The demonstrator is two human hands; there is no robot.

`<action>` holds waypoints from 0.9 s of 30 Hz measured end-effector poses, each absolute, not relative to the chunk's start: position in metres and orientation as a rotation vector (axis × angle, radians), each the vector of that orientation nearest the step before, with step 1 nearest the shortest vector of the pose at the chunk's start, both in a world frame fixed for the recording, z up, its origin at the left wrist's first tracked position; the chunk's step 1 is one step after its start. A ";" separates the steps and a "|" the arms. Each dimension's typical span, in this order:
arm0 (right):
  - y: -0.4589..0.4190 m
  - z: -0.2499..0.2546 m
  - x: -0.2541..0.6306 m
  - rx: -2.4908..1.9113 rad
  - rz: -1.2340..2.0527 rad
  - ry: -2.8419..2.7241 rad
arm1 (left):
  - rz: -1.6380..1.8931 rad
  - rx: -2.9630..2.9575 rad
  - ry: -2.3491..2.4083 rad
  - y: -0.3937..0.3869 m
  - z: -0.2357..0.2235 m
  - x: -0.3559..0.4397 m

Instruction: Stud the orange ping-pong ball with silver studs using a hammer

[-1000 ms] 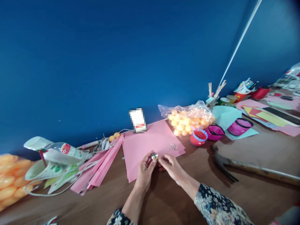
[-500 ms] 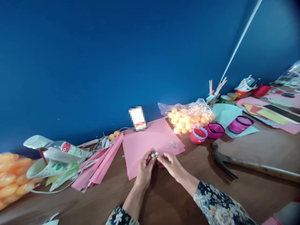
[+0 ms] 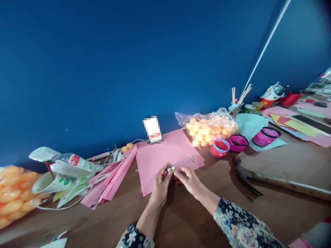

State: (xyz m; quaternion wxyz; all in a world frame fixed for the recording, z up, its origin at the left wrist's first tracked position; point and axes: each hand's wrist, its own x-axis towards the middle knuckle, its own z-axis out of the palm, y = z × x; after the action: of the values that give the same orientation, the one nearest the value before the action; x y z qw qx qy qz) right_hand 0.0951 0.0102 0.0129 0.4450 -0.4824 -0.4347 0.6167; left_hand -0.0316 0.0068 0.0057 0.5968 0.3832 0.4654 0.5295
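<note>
My left hand (image 3: 160,187) and my right hand (image 3: 190,181) meet over the near edge of a stack of pink paper sheets (image 3: 165,156) on a brown table (image 3: 207,213). Both pinch a small shiny round object (image 3: 170,168) between their fingertips. A little heap of small silvery pieces (image 3: 190,158) lies on the pink paper just beyond my right hand.
A clear bag of orange balls (image 3: 209,129), a red cup (image 3: 219,149) and two magenta cups (image 3: 237,143) stand to the right. A hammer (image 3: 271,181) lies further right. Pink paper strips (image 3: 113,179), a plastic bottle (image 3: 69,165) and another bag of orange balls (image 3: 12,193) sit at the left.
Both hands keep pinching the shiny object in the same place. Only the view has shifted slightly.
</note>
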 end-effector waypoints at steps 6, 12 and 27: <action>0.010 0.014 0.095 -1.187 1.534 -1.073 | 1.227 0.907 1.079 0.006 0.005 -0.032; 0.010 0.013 0.095 -1.181 1.526 -1.073 | 1.236 0.983 1.127 0.007 0.007 -0.033; 0.008 0.008 0.094 -1.169 1.466 -1.093 | 1.236 1.048 1.140 0.007 0.003 -0.032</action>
State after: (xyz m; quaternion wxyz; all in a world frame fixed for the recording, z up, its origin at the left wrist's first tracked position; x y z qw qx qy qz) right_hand 0.0944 0.0085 0.0080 0.4668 -0.4763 -0.4452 0.5975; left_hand -0.0318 0.0070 0.0026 0.5483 0.4426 0.4811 0.5216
